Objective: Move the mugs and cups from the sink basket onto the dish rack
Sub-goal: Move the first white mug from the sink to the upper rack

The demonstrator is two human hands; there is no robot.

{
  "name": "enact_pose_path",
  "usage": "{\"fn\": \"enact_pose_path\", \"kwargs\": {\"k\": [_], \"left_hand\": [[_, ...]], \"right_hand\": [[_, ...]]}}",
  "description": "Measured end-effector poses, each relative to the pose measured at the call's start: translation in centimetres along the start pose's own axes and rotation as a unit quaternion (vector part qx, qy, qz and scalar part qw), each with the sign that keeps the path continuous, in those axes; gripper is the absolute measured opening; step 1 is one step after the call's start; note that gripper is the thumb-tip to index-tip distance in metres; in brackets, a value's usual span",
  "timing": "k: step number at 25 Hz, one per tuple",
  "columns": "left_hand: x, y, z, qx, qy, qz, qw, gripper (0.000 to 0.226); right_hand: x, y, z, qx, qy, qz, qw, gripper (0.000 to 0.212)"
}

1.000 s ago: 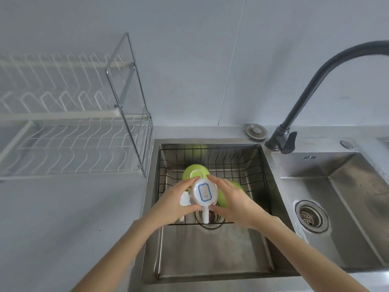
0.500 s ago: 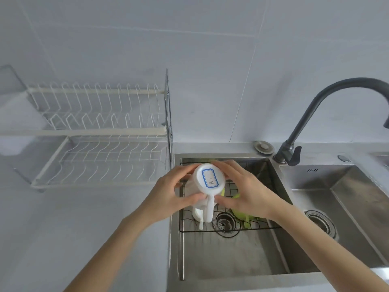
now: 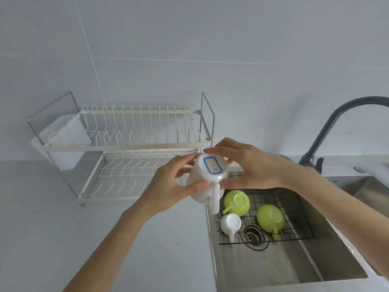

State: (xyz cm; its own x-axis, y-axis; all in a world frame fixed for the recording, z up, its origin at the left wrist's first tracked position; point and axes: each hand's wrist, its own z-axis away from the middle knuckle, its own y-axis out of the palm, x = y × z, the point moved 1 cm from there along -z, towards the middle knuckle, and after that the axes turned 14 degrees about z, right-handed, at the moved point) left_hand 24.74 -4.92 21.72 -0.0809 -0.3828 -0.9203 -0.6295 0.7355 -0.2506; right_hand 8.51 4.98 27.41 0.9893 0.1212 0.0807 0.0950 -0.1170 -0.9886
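Since half a second ago both hands have carried the white mug (image 3: 207, 180) up and leftward, so it now sits at the centre of the frame over the sink's left edge, in front of the lower right corner of the dish rack (image 3: 126, 154). It is upside down, its blue-bordered label (image 3: 213, 164) facing up and its handle pointing toward the bottom of the frame. Left hand (image 3: 168, 186) is closed on the mug's left side, right hand (image 3: 248, 165) closed over its base and right side. Lower right of centre, the sink basket (image 3: 294, 207) holds two green cups (image 3: 236, 202) (image 3: 270, 218) and a small white cup (image 3: 230, 225), all inverted. A dark faucet (image 3: 336, 131) arches at the right edge
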Motion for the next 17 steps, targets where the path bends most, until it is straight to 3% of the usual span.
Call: {"fn": "enact_pose_path", "kwargs": {"k": [3,7,12,17], "left_hand": [[-1.1,-2.7,-0.7,-0.008,0.021,-0.027,0.999,0.052],[-3.0,-5.9,-2.8,-0.027,0.053,-0.078,0.995,0.072],[-4.8,-8.8,-5.4,-0.053,0.071,-0.098,0.991,0.054],[-5.4,-10.5,-8.4,-0.047,0.051,-0.096,0.993,0.051]], "right_hand": [[1.4,-2.0,-2.1,0.012,0.011,0.023,1.0,0.068],[2.1,-4.5,-5.0,-0.021,0.005,0.062,0.998,0.067],[2.3,-7.5,-8.4,-0.021,0.026,0.07,0.997,0.066],[1.7,-8.6,-11.0,-0.033,0.04,0.076,0.996,0.062]]}}
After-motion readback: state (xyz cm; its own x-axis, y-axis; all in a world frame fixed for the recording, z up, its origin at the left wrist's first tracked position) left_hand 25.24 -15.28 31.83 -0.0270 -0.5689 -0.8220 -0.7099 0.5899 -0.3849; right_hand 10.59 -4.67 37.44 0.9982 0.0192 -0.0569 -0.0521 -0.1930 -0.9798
